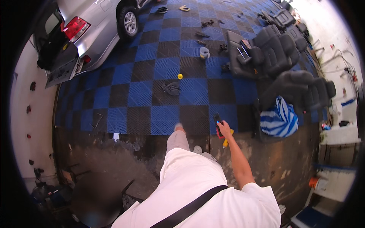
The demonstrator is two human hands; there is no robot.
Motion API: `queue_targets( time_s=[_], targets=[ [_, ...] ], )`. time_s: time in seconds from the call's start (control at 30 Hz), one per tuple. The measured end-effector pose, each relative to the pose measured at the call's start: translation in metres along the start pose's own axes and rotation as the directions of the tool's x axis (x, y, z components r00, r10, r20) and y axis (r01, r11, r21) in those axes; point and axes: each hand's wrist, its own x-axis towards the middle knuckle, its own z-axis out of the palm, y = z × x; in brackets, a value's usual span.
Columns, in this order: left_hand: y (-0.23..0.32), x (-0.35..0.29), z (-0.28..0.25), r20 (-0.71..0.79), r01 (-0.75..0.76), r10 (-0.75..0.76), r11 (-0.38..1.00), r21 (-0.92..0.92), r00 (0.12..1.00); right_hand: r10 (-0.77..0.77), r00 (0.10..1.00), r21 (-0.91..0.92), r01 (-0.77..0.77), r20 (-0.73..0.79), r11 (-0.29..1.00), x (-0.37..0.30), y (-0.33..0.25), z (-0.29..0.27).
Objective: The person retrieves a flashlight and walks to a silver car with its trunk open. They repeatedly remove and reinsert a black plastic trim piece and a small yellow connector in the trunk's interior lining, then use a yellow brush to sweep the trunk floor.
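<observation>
One hand showed: your right hand (225,129) was clenched around a red and black tool (218,125) with a yellow end, held out over the edge of the blue and black tiled floor (167,68). Nearby sat removed car seats (277,49), a striped bag (279,117) and a silver car (95,26). Your left hand was out of view.

Car workshop; silver car (95,30), removed car seats (273,49), blue-black tiled floor (167,95)
</observation>
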Motion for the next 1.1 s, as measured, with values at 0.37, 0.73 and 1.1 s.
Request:
queue_targets(
  time_s=[0.37,0.73,1.1],
  targets=[
    [0.331,0.251,-0.088,0.037,-0.171,0.175,0.860,0.481,0.984,0.308,0.946,-0.300,-0.324,-0.098,0.897,0.270,-0.125,0.019],
    [0.986,0.487,-0.257,-0.403,-0.676,0.591,0.731,-0.099,0.699,0.734,0.645,0.214,-0.703,-0.212,0.679,0.406,-0.173,-0.029],
    [0.970,0.572,-0.157,-0.143,-0.124,0.148,0.979,0.163,0.979,0.149,0.988,-0.100,-0.146,0.026,0.984,0.932,-0.518,0.014]
  ],
)
